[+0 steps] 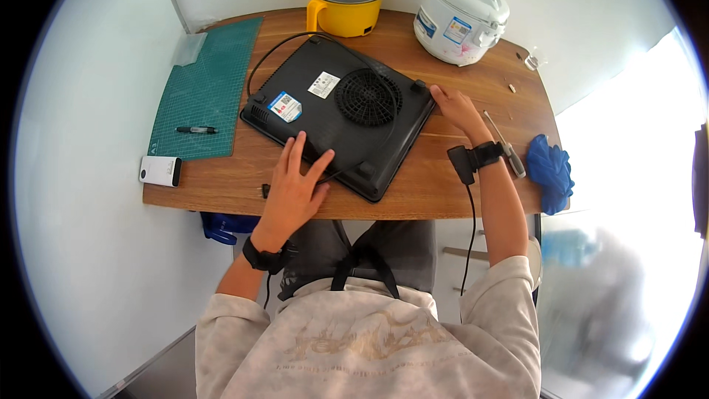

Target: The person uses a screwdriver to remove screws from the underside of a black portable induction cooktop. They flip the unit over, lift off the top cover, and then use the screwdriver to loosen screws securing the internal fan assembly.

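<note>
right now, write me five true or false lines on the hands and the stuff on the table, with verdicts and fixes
1. The right hand is at a corner of the black appliance. True.
2. The left hand is clenched in a fist. False: its fingers are spread, reaching over the appliance's near edge.
3. The black pen lies on the green mat. True.
4. The screwdriver is in the right hand. False: it lies on the table, beside the right forearm.
5. The black appliance's round fan grille faces up. True.
</note>
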`<state>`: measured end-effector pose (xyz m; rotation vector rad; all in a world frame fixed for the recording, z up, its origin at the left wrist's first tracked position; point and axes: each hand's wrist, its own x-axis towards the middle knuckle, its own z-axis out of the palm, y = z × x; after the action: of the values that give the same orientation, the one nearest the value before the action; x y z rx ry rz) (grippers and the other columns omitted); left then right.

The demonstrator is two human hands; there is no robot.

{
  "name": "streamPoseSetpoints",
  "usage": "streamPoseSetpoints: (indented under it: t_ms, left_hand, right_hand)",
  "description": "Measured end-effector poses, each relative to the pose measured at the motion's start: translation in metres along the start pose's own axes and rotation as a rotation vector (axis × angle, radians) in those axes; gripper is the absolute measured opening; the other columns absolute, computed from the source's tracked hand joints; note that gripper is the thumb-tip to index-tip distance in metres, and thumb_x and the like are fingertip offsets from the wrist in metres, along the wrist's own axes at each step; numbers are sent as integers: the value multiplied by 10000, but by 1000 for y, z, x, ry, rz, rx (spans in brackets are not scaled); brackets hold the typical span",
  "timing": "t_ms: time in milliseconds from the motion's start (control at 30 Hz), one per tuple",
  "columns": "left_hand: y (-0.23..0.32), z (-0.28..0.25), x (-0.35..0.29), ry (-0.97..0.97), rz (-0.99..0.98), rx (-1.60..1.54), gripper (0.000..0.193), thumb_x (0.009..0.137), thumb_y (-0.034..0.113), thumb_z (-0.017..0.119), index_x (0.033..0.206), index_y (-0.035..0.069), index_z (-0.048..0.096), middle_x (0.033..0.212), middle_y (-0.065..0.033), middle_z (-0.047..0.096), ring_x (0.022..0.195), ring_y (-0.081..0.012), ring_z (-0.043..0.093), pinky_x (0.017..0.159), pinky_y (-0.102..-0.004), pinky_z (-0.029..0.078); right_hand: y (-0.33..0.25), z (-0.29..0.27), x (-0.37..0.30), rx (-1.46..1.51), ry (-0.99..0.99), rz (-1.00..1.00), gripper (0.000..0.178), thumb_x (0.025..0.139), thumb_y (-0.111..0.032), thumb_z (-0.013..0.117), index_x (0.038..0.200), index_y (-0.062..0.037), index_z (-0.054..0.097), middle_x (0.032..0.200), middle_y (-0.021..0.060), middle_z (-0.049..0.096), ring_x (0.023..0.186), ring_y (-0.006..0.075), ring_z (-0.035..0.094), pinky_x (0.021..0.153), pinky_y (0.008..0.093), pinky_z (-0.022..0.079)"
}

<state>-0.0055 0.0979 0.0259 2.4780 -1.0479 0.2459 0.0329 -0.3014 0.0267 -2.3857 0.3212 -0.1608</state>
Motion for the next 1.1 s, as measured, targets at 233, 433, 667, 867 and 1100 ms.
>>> streamPoseSetpoints:
  t_ms: [233,433,667,867,1100]
  left_hand:
    - [20,8,-12,-65,-14,43,905,782,391,853,1552,206,414,1648,-296,165,1491,-514,268,1124,-580,405]
    - [30,-3,-29,-89,-54,46,1050,731,381,890,1572,103,327,1648,-313,151,1484,-531,265,1137,-577,394]
    - [33,4,-37,196,-63,-32,846,748,65,827,1481,39,405,1619,-290,266,1452,-552,308,1135,-567,406]
    - [29,-24,-45,85,-70,-108,737,787,-33,763,1448,72,455,1632,-137,345,1464,-539,304,1126,-548,428]
    - [46,-76,-32,163,-39,-164,611,774,45,822,1338,54,588,1516,-139,518,1454,-469,396,1123,-510,450]
  right_hand:
    - [-12,4,-3,-56,-35,14,548,1050,-514,480,1166,-25,698,1036,237,721,1078,424,659,923,459,504]
    - [-16,-8,-43,-28,-104,29,578,1026,-539,516,1059,0,721,952,250,718,993,443,672,870,465,512]
    - [-48,-12,-100,-44,-13,47,584,1023,-498,538,862,42,691,816,274,670,838,483,648,755,519,507]
    - [-70,-23,-131,-87,-61,107,532,1031,-436,549,814,42,638,800,268,649,817,486,616,720,528,479]
    - [-39,-60,-161,549,-105,107,293,1029,-141,533,1156,58,705,960,133,742,864,228,694,774,354,538]
